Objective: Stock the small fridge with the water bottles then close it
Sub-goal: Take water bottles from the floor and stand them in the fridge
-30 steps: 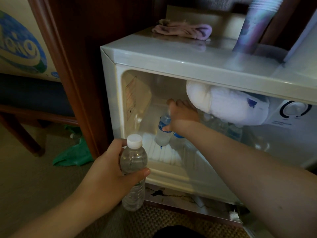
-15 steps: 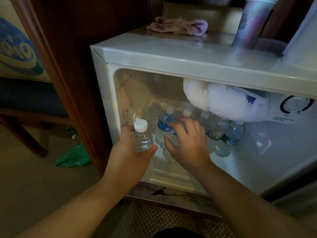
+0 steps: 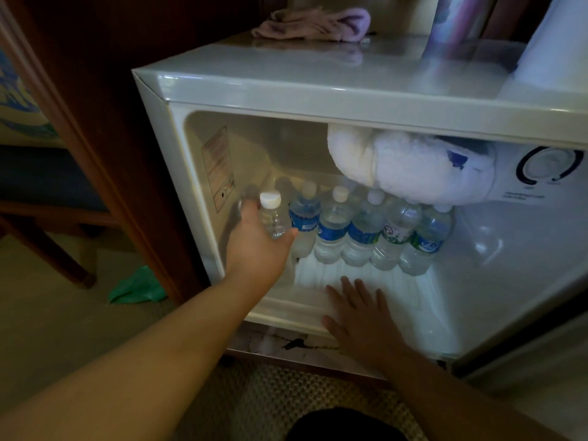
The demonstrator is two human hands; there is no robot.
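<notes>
At the far left of the frame a green cloth (image 3: 136,286) lies on the floor beside the dark wooden cabinet post (image 3: 105,160), clear of the work. Just right of it, the left hand (image 3: 257,246) reaches into the left side of the small fridge (image 3: 286,90), its fingers and thumb curled round an unlabelled water bottle (image 3: 273,218) with a white cap, held upright at the left end of the row. That row of water bottles (image 3: 366,230) stands along the back of the fridge floor, shoulder to shoulder, running towards centre right under a frosted white lump (image 3: 397,163) that hangs from the top of the compartment. Lower centre, the right hand (image 3: 359,316) lies flat with fingers spread on the front lip of the fridge floor, holding nothing. At upper right sits the thermostat dial (image 3: 549,165); a pink cloth (image 3: 311,25) rests on the fridge top. The likely trouble is the narrow gap between the left wall and the first blue-labelled bottle: set down crooked, the held bottle could nudge its neighbour and topple the packed row like skittles. A bottle left too far forward might also foul the door, which is barely in view at the right edge, when it comes time to shut it.
</notes>
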